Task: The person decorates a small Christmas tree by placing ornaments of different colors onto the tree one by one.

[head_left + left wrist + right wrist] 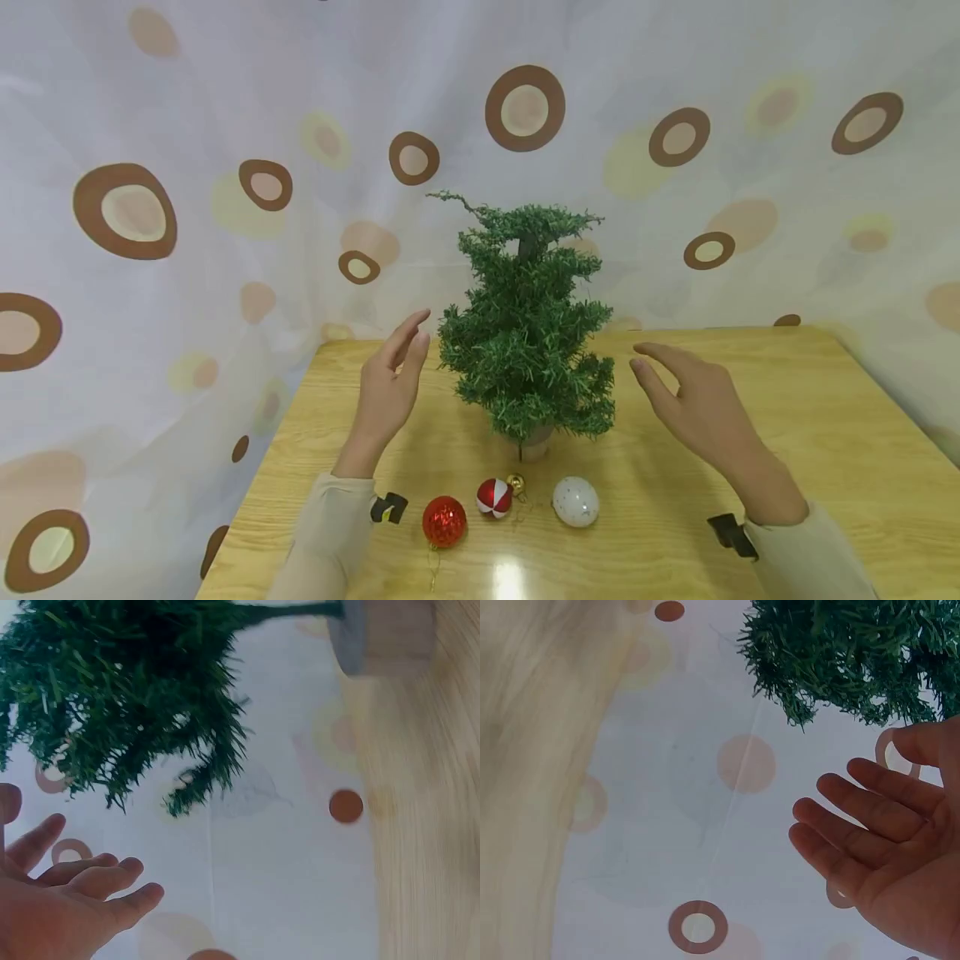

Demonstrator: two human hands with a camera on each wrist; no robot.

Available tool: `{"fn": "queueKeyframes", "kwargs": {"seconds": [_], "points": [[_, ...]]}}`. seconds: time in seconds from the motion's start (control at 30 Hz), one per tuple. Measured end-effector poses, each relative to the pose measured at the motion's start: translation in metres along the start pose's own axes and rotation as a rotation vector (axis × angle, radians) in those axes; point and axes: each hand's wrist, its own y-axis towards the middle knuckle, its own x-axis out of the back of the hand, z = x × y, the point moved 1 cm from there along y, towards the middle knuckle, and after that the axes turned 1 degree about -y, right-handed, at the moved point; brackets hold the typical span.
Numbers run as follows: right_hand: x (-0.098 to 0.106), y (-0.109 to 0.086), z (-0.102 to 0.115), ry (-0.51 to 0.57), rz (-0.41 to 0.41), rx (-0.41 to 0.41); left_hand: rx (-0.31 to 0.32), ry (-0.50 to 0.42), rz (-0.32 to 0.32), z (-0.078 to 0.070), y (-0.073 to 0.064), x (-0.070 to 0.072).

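A small artificial Christmas tree stands upright on the table, its round base plain in the left wrist view. To its left is my left hand, fingers loosely extended, apart from the branches. My right hand hovers on the other side, palm toward the tree, touching nothing. In the right wrist view its fingers are spread and hold nothing. Before the tree lie a red glittery ball ornament, a red and white ball ornament with a gold cap, and a white speckled ball ornament.
The wooden table has its back edge against a white curtain printed with brown and yellow circles. A gold hanging loop trails from the red ball toward the front. Black straps show at both sleeves.
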Motion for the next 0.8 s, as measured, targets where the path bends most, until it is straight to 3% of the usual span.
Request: {"fn": "queueKeyframes", "kwargs": {"seconds": [0.2,0.47,0.8], "points": [[-0.012,-0.014,-0.004,0.079,-0.08,-0.008,0.025,-0.206,-0.011,-0.006,0.01,-0.01],[-0.031,-0.028,-0.007,0.135,-0.1,0.008,0.013,-0.263,-0.032,-0.005,0.015,-0.018],[-0.058,-0.049,-0.002,0.145,-0.014,-0.027,0.006,-0.322,-0.068,-0.009,0.019,-0.029]]}}
